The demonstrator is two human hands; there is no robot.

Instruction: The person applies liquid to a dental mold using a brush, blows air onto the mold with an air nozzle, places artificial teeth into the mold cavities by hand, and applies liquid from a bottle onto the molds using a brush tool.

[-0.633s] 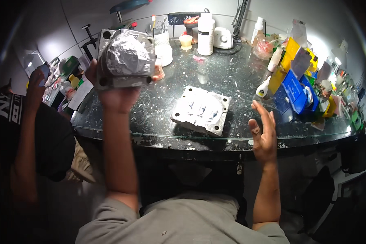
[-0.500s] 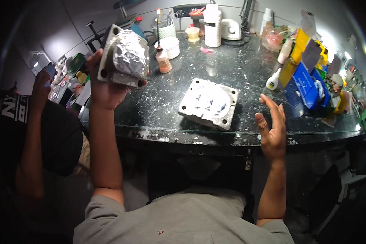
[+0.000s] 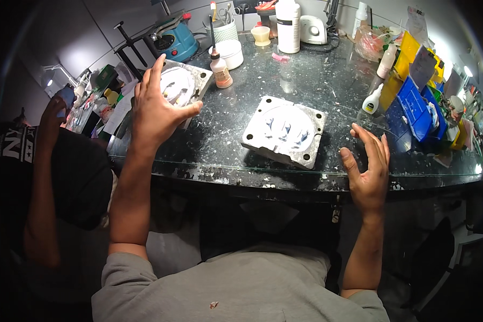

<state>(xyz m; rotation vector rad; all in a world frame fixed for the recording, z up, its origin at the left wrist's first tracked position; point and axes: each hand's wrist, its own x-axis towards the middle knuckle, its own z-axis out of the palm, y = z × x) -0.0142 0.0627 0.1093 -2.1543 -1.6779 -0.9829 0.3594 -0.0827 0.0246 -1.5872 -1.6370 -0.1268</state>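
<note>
My left hand (image 3: 158,112) spans a square grey mould half (image 3: 196,78) at the table's upper left, thumb and fingers at its edges; its white inner face shows small dark and yellowish shapes. A second mould half (image 3: 284,131) lies face up at the centre, with corner holes and a round white recess holding small raised shapes. My right hand (image 3: 370,166) hovers at the table's front edge, right of this mould, fingers apart and holding nothing. A small bottle with a brush (image 3: 221,72) stands just right of the left mould half.
Bottles (image 3: 288,32), a white tub (image 3: 229,56) and a blue machine (image 3: 177,43) line the back of the dark table (image 3: 236,172). Blue and yellow bins (image 3: 413,107) crowd the right. A co-worker's hand (image 3: 56,110) and clutter are at the left.
My left hand has lowered the raised mould half toward the table and turned it, so the foil-covered side is hidden and the inner face shows. My right hand has barely moved.
</note>
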